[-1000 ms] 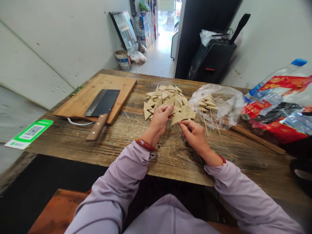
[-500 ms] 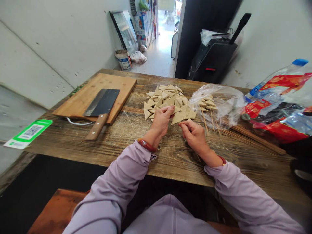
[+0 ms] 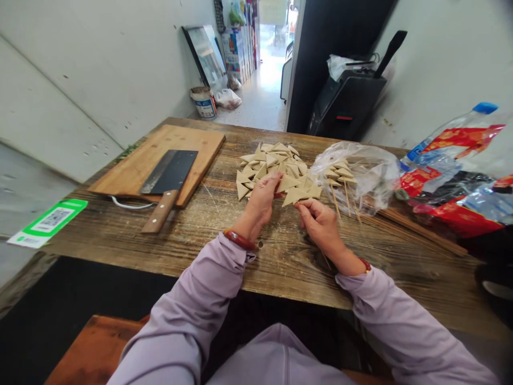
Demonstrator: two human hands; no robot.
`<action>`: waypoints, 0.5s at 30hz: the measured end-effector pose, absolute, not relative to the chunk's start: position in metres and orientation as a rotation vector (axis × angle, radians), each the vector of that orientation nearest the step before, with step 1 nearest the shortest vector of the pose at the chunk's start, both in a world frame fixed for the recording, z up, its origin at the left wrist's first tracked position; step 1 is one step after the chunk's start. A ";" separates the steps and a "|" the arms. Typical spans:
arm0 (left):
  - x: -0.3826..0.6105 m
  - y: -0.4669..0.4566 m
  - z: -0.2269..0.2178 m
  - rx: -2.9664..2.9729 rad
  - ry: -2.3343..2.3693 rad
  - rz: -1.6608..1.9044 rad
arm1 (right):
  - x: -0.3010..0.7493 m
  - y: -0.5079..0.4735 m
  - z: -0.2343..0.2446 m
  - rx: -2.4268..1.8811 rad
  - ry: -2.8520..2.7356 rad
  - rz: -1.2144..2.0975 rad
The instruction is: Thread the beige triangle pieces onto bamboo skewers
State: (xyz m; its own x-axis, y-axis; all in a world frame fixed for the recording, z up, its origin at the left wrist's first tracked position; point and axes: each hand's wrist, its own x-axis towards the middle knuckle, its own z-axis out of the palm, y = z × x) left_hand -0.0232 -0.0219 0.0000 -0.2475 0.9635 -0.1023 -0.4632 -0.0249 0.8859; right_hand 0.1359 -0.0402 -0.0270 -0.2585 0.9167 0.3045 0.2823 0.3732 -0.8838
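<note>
A heap of tan triangular tofu pieces [image 3: 267, 160] lies on the wooden table [image 3: 188, 235]. My left hand [image 3: 262, 198] is closed at the heap's near edge, pinching one triangle [image 3: 287, 183] between thumb and fingers. My right hand [image 3: 320, 223] is closed just to the right of it, gripping a thin bamboo skewer whose tail sticks out behind the palm. Another tan triangle [image 3: 295, 195] sits at my right fingertips, apparently on the skewer's front end. The two hands are close together but apart.
A clear plastic bag [image 3: 358, 174] holds skewered triangles to the right. Loose skewers [image 3: 417, 227] lie beyond it, near red packages and a bottle [image 3: 452, 155]. A cleaver [image 3: 170, 179] rests on a cutting board [image 3: 140, 160] at the left. A green card [image 3: 48, 222] overhangs the table's left corner.
My left hand has lifted a triangle from the heap's edge and turned it toward my right hand. My right hand has shifted only slightly.
</note>
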 end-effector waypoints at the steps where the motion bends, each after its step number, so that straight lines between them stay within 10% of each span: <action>1: -0.025 -0.021 0.001 0.642 1.065 1.564 | 0.136 -0.040 -0.027 -1.058 -1.746 0.911; 15: -0.007 -0.029 -0.008 0.679 0.854 1.316 | 0.138 -0.035 -0.029 -1.048 -1.648 0.978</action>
State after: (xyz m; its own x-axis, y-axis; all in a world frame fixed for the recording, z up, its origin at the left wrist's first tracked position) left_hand -0.0070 -0.0292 -0.0085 0.0413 0.9883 -0.1469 -0.5366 0.1459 0.8311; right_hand 0.1381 -0.0347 -0.0289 -0.2126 0.9366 0.2784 0.2043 0.3212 -0.9247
